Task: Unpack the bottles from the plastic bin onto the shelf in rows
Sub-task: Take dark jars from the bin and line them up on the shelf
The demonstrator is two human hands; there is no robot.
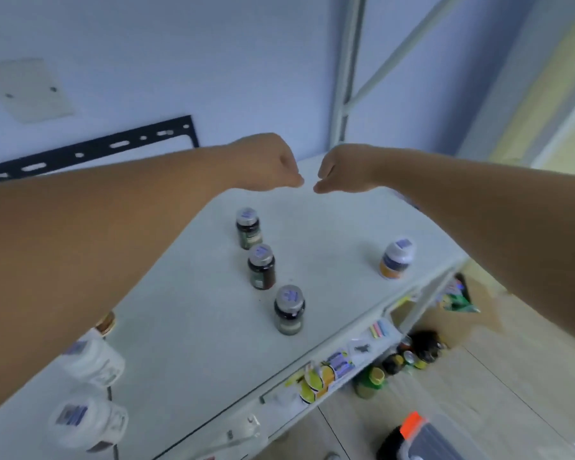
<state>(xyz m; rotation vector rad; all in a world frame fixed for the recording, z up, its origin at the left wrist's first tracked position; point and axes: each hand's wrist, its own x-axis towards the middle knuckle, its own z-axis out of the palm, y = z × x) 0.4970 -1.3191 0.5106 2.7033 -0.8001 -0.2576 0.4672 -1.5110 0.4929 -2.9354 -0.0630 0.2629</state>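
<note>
Both my arms reach out over the white top shelf (186, 327). My left hand (268, 164) and my right hand (342, 169) are curled into loose fists near the shelf's far edge, knuckles almost touching, with nothing seen in either. Below them three dark bottles stand in a line: one (247, 228), a second (261, 266) and a third (289, 309), all with grey caps. A white bottle with an orange label (396, 258) stands alone to the right. Two white bottles (93, 360) (87, 423) stand at the near left. The plastic bin (425, 439) sits on the floor, lower right.
A brown-capped bottle (106, 323) peeks from under my left forearm. Lower shelves hold several more bottles (409, 355) and a green packet (457, 298). Stickers line the shelf's front edge. A white upright post (346, 71) rises behind the shelf, and a black bracket (90, 149) is on the wall.
</note>
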